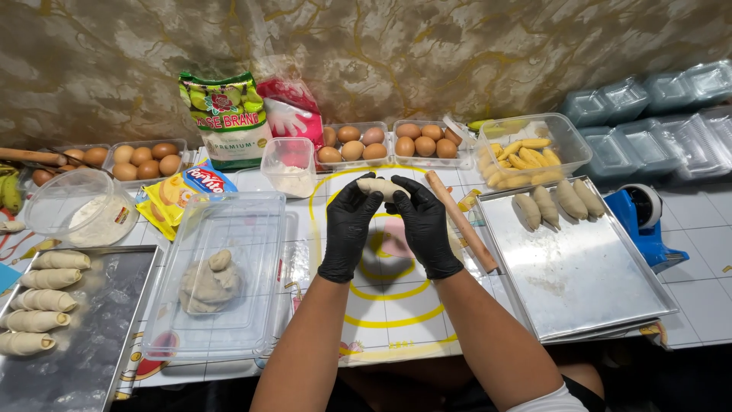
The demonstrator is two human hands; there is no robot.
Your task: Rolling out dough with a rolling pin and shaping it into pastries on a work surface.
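- Nearest me, both hands in black gloves are up over the middle of the bench, holding one dough roll between them, clear of the surface.
- Left hand has its grip closed on the roll's left end, fingers curled over the top. Right hand is clamped on the right end the same way.
- The roll looks soft and light to me, pale and a bit floury. I'd guess it dents easily, so a loose hold at both ends with support underneath suits it better than pinching the middle. Probably a little tacky too, though gloves should help with that.
- Under the hands there's a mat with yellow rings, and a rolling pin lying slanted just right of the right hand.
- Left of the mat: a clear tub with a lump of dough in it, and further left a tray with finished rolls lined up along its left edge.
- Right side: a steel tray with four filled pieces at its far end.
- Farther back: a box of banana pieces, cartons of eggs, a flour bag, and stacked clear containers at far right.
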